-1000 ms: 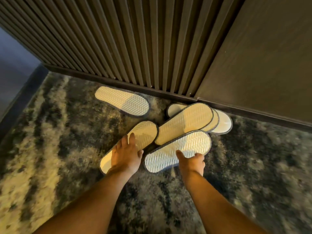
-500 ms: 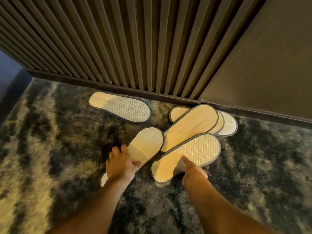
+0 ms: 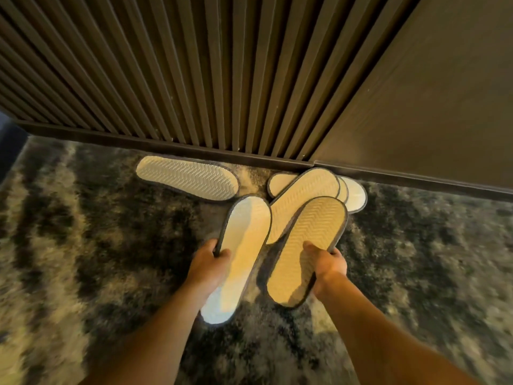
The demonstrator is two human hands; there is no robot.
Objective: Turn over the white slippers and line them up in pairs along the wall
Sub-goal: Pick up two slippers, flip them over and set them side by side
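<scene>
Several white slippers with grey edging lie sole-up on the carpet by the wall. My left hand (image 3: pixel 208 263) grips the left edge of one slipper (image 3: pixel 244 245), raised off the carpet. Beside it, a second slipper (image 3: pixel 308 245) is held at its right edge by my right hand (image 3: pixel 327 263), ribbed sole facing me. Behind them a third slipper (image 3: pixel 302 195) lies on top of others (image 3: pixel 352 194) in a small heap. A single slipper (image 3: pixel 188 177) rests sole-up to the left, close to the skirting.
A dark slatted wall (image 3: pixel 166 79) with a skirting board (image 3: pixel 194 148) runs across the top; a plain dark panel (image 3: pixel 430 93) is at the right. Mottled grey and beige shag carpet (image 3: pixel 83 245) covers the floor.
Both hands have closed on a slipper each and lifted them off the carpet toward me. The view has moved closer to the wall.
</scene>
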